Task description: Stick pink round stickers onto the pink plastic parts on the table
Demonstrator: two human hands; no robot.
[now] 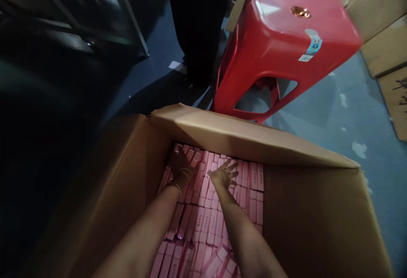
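Reaching into a cardboard carton (318,227) of pink packs (203,223).
The carton fills the near floor, a tilted red stool (280,36) beyond its far wall (a person's dark legs (197,27) stand left of it). The right grip (224,174) is released, fingers spread flat on the far packs; the left grip (181,165), just beside it toward the far-left corner, touches packs too, clenched or not I cannot tell.

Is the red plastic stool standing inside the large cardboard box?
No, the red plastic stool is outside, on the blue floor beyond the large cardboard box.
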